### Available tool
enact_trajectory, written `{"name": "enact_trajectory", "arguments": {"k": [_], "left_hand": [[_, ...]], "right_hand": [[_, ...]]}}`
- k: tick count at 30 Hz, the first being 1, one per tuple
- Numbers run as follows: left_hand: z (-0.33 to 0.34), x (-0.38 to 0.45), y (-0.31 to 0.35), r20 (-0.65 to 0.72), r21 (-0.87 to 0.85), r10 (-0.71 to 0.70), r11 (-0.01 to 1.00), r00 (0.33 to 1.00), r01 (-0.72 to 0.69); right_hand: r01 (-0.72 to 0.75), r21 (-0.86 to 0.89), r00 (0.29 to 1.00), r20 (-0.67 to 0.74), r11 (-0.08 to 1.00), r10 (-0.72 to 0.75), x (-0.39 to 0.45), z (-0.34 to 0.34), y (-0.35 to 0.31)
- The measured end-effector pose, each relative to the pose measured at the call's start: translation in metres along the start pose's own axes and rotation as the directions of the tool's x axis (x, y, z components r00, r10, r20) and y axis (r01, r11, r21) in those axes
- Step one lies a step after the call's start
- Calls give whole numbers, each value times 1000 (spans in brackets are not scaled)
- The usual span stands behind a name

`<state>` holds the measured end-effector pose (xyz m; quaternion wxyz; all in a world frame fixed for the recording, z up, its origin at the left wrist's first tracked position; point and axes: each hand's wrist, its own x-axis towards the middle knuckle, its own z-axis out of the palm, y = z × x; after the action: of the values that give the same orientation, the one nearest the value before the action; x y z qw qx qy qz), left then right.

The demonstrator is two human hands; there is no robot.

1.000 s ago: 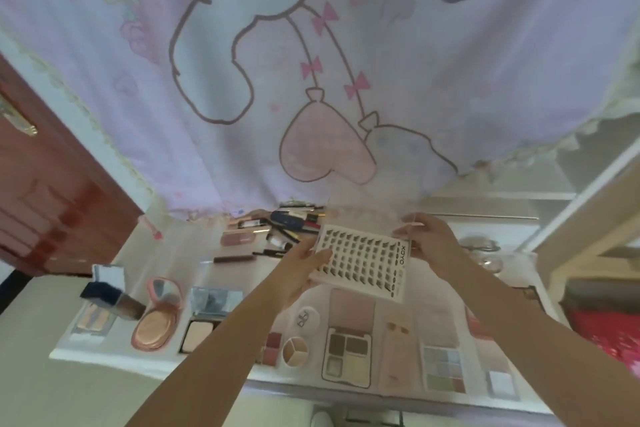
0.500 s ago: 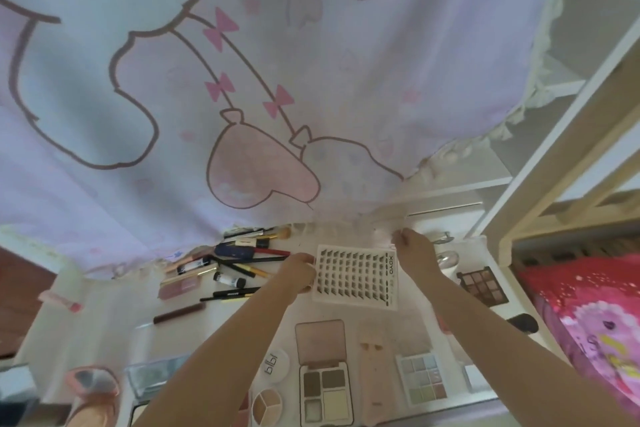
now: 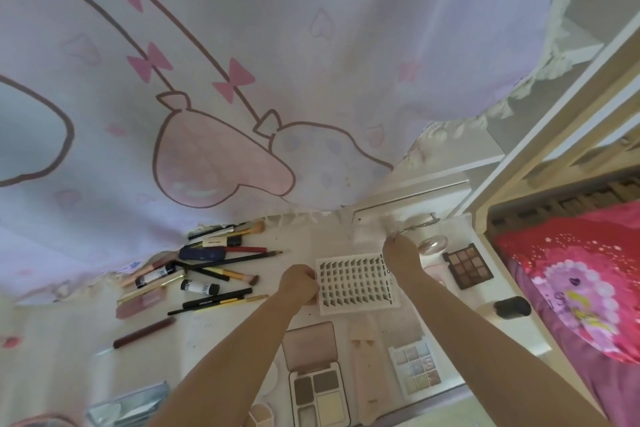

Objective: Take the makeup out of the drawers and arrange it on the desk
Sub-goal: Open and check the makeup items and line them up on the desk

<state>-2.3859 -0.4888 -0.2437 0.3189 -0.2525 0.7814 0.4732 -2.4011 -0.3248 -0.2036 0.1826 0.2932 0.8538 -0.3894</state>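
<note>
Both hands — left hand (image 3: 300, 282), right hand (image 3: 401, 251) — pinch the white card of black false-lash clusters (image 3: 356, 283), likely to square it toward the counter's (image 3: 304, 239) back edge.

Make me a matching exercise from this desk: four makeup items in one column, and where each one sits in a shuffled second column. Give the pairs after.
Items:
1. lash card
2. brown eyeshadow palette
3. pastel eyeshadow palette
4. pile of brushes and pencils

Places:
A. near edge of the desk, under the right forearm
B. between the two hands
C. left of the left hand
D. far right of the desk, beside the bed

Pairs: 1-B, 2-D, 3-A, 4-C
</note>
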Motion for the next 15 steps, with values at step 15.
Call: {"name": "enact_trajectory", "arguments": {"k": [15], "left_hand": [[19,3,8,-48,152,203,969,978,-194]], "right_hand": [[53,222,998,-26,974,-48,-4,4,17]]}}
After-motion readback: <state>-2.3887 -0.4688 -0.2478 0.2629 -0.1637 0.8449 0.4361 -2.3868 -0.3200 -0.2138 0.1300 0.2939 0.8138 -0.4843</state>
